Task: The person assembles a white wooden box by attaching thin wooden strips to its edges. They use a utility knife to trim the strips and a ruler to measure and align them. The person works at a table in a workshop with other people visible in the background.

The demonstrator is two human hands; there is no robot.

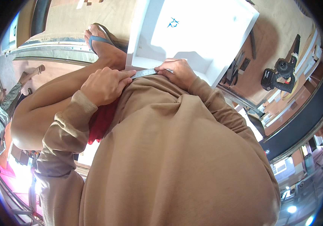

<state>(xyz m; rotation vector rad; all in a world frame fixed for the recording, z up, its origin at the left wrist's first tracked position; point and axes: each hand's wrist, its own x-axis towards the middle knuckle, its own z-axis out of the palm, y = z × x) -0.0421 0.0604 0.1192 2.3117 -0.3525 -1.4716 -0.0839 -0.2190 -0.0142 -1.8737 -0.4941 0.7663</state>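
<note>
A flat silver strip that looks like a steel ruler (143, 73) lies along the near edge of a white open box (131, 45). My left hand (103, 86) is closed, its thumb and forefinger on the strip's left end. At the other end, the bent fingers of my right hand (178, 72) pinch the strip against the box's near side. The lower part of that side is hidden behind my brown top. Blue pen marks (173, 22) show on the box's bright inner panel.
To the right, a black cordless power tool (282, 73) with a long nozzle rests on the wooden work surface (269, 41). Pliers-like hand tools (234, 69) lie close to the box's right wall. My sandalled foot (100, 40) is left of the box, beside a metal-edged ledge (63, 47).
</note>
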